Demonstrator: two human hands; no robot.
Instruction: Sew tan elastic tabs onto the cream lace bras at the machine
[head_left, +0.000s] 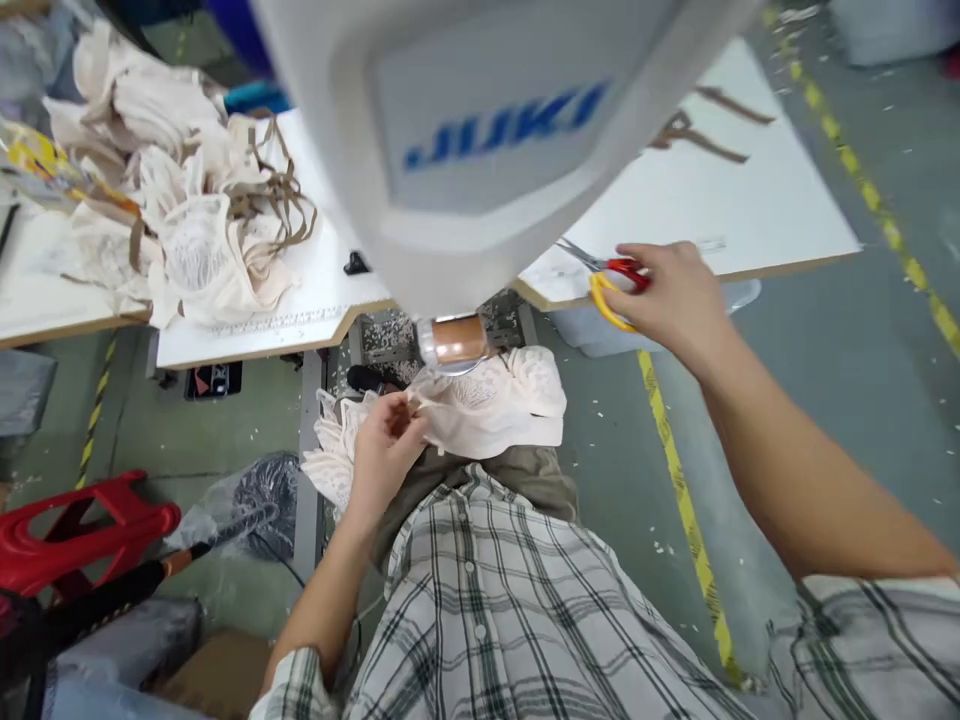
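Note:
My left hand (386, 450) pinches the left part of a cream lace bra (487, 405), which lies across my lap below the sewing machine head (495, 150). At the front edge of the white table, my right hand (671, 300) is closed around the handles of a pair of scissors (619, 285), one loop red and one yellow. The blades point left and away from me, over the tabletop. More cream lace fabric (334, 450) hangs to the left of my left hand. My left fingertips are partly hidden by the cloth.
A heap of cream bras with brown straps (195, 220) covers the left of the white table (780, 200). Brown strap pieces (701, 130) lie on its right. A red plastic stool (90, 530) stands at lower left. Yellow-black tape (686, 510) marks the floor.

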